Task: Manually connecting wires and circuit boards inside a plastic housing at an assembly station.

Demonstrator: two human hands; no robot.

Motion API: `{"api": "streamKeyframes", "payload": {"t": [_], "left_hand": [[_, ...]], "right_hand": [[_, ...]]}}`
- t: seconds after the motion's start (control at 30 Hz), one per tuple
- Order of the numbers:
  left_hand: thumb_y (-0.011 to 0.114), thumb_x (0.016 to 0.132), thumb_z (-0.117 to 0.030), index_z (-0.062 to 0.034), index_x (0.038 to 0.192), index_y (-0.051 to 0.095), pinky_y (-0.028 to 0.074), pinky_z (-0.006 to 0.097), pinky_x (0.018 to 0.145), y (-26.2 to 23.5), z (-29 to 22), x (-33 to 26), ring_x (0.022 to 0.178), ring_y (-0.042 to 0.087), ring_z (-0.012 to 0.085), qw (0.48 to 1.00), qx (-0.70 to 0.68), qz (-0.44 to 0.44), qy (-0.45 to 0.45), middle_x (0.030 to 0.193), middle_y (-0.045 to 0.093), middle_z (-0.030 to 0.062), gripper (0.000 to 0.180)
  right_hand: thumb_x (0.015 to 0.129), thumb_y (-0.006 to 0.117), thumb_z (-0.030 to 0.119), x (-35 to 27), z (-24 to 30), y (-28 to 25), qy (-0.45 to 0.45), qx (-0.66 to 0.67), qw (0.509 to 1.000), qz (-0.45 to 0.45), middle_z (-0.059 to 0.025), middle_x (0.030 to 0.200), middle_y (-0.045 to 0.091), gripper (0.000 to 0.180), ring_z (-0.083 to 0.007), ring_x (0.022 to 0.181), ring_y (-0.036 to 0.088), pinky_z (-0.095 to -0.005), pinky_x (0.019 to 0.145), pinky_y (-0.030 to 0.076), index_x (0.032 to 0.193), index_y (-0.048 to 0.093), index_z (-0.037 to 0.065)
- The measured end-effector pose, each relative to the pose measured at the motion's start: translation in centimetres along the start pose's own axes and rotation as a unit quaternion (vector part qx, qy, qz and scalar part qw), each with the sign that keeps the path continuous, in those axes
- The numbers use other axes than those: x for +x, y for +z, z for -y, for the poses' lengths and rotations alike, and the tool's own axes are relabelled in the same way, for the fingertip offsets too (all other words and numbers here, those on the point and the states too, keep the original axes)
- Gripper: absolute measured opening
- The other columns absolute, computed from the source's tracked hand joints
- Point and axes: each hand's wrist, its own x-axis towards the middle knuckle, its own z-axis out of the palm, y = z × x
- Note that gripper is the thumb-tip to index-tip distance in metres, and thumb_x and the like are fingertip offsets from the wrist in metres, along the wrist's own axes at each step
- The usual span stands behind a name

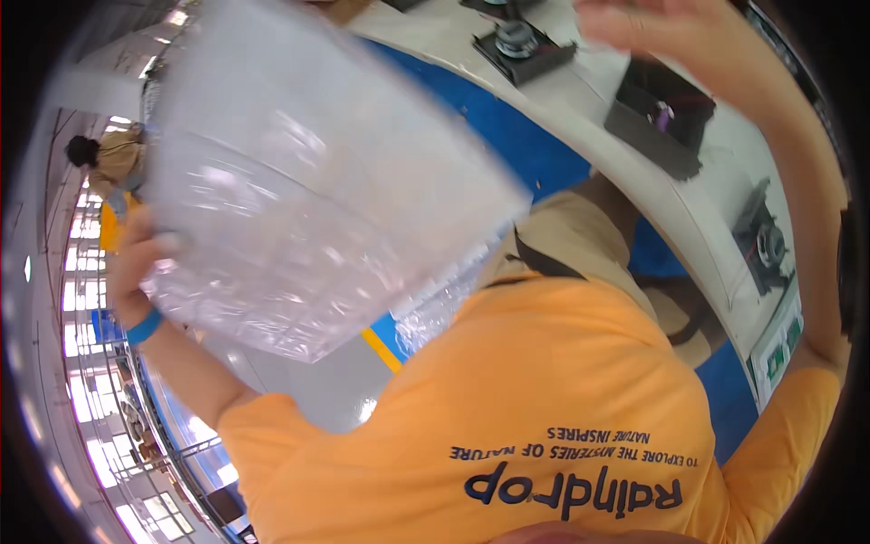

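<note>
My left hand [136, 263], with a blue wristband [143, 328] on the wrist, is raised at the left and grips the edge of a large clear plastic bubble-wrap sheet [308, 181]. The sheet fills the upper left of the view and hides what lies behind it. At the top right my right hand [652, 27] is raised and blurred, with its fingers stretched out and nothing in them. It hovers above a white table [580, 100], close to a black open box [662, 113]. My orange shirt [544, 381] fills the lower middle.
On the curved white table stand a black block with a round metal part [521, 41] and another black device [766, 240]. A green and white card [779, 349] lies at its near end. Blue floor [517, 136] runs beside it. Another person [109, 159] stands far left.
</note>
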Motion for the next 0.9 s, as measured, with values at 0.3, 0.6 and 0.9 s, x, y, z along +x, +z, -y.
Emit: {"api": "streamKeyframes", "payload": {"t": [0.3, 0.6, 0.9], "left_hand": [[0.083, 0.074, -0.025, -0.0121, 0.123, 0.074, 0.054, 0.042, 0.099, 28.4, 30.3, 9.4, 0.113, 0.068, 0.0347, 0.930, 0.286, 0.199, -0.114, 0.120, 0.073, 0.0169, 0.051], [0.067, 0.086, -0.016, -0.0300, 0.127, 0.071, 0.057, 0.048, 0.092, 44.0, 32.2, 5.0, 0.112, 0.066, 0.0362, 0.951, 0.264, 0.123, -0.103, 0.118, 0.068, 0.0143, 0.044], [0.082, 0.077, -0.019, -0.0066, 0.141, 0.055, 0.047, 0.046, 0.108, 54.9, 20.7, 11.2, 0.125, 0.059, 0.0381, 0.951, 0.079, 0.246, 0.170, 0.135, 0.063, 0.0191, 0.070]], "right_hand": [[0.081, 0.073, 0.031, -7.2, -0.2, -4.8, -0.017, -0.006, 0.998, 0.063, -0.0061, 0.142, 0.056, 0.062, -0.0173, 0.109, 0.058, -0.0279, 0.081, 0.049, 0.138, 0.060, 0.008], [0.084, 0.070, 0.040, -15.2, -5.3, -7.9, 0.117, -0.022, 0.991, -0.064, -0.0073, 0.143, 0.056, 0.064, -0.0182, 0.111, 0.059, -0.0271, 0.086, 0.047, 0.140, 0.060, 0.010], [0.089, 0.072, 0.043, -29.7, -9.3, -10.5, 0.240, 0.007, 0.964, -0.118, -0.0111, 0.144, 0.058, 0.070, -0.0220, 0.122, 0.058, -0.0351, 0.103, 0.045, 0.145, 0.055, 0.004]]}}
